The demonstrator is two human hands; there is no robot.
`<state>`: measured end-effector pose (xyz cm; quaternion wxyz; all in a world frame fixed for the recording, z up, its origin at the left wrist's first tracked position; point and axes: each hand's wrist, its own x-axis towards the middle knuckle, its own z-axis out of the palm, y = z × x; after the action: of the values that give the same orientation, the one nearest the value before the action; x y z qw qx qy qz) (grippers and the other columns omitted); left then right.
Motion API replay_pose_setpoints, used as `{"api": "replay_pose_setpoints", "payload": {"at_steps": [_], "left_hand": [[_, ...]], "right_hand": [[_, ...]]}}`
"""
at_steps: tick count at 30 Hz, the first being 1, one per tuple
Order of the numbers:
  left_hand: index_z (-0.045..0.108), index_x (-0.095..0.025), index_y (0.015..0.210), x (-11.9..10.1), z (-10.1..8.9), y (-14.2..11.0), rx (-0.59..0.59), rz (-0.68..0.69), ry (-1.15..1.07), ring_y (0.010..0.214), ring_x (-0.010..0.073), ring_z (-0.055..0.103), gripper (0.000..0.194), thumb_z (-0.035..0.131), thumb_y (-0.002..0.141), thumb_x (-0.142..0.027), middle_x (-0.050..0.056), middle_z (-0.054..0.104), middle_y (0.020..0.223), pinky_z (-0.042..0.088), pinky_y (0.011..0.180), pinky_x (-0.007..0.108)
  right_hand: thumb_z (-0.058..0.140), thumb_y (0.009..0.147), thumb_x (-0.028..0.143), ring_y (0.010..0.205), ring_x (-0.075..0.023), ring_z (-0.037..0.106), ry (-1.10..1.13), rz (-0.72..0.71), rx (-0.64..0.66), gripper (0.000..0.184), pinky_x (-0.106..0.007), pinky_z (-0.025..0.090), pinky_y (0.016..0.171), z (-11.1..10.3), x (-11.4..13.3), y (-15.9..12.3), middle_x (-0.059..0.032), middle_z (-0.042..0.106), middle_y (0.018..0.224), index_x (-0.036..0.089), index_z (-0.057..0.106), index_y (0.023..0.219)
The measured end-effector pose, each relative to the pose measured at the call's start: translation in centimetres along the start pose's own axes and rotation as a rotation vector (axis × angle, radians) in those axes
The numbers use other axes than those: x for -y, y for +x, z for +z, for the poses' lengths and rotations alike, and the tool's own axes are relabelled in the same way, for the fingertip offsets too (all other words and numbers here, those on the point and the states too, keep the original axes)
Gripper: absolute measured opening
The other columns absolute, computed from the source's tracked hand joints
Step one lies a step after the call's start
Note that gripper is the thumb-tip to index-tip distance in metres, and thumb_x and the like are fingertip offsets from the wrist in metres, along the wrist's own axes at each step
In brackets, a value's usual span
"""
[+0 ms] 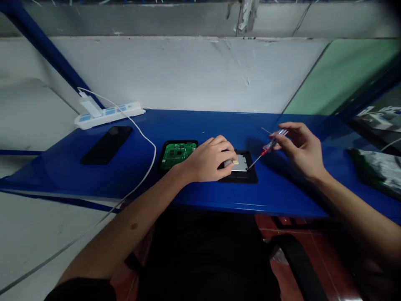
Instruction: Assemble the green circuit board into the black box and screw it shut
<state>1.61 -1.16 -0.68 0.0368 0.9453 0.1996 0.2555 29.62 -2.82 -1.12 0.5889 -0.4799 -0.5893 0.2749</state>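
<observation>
Right hand (303, 151) grips clear-handled, red-collared metal screwdriver (268, 147), likely light; left hand (210, 159) curls over black rectangular casing (242, 178), grip indeterminable. Casing probably rigid: hold edges.

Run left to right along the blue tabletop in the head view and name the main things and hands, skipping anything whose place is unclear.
Black phone → green circuit board → left hand → black panel → screwdriver → right hand → silvery packet.
</observation>
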Motion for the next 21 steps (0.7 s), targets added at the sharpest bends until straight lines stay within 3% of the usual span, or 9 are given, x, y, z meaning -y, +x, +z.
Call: {"api": "replay_pose_setpoints", "payload": {"at_steps": [8,21], "left_hand": [[0.073,-0.019,0.106,-1.1,0.3,0.7,0.034,0.138,0.101,0.112,0.0267,0.057,0.027,0.055,0.099,-0.037,0.011,0.069,0.114,0.047,0.094,0.041],[0.073,-0.020,0.112,-1.3,0.6,0.8,0.091,0.140,0.117,0.111,0.0267,0.057,0.028,0.055,0.100,-0.039,0.010,0.069,0.114,0.047,0.092,0.042]], "right_hand": [[0.080,0.081,0.030,0.068,-0.0137,0.069,0.039,0.027,-0.017,0.029,-0.030,0.062,0.065,0.3,0.7,-0.2,-0.0034,0.073,0.089,0.023,0.067,0.106],[0.079,0.081,0.030,0.062,-0.0112,0.068,0.015,0.012,-0.028,0.030,-0.027,0.060,0.063,0.5,1.1,-0.2,-0.0022,0.073,0.086,0.021,0.064,0.106]]}}
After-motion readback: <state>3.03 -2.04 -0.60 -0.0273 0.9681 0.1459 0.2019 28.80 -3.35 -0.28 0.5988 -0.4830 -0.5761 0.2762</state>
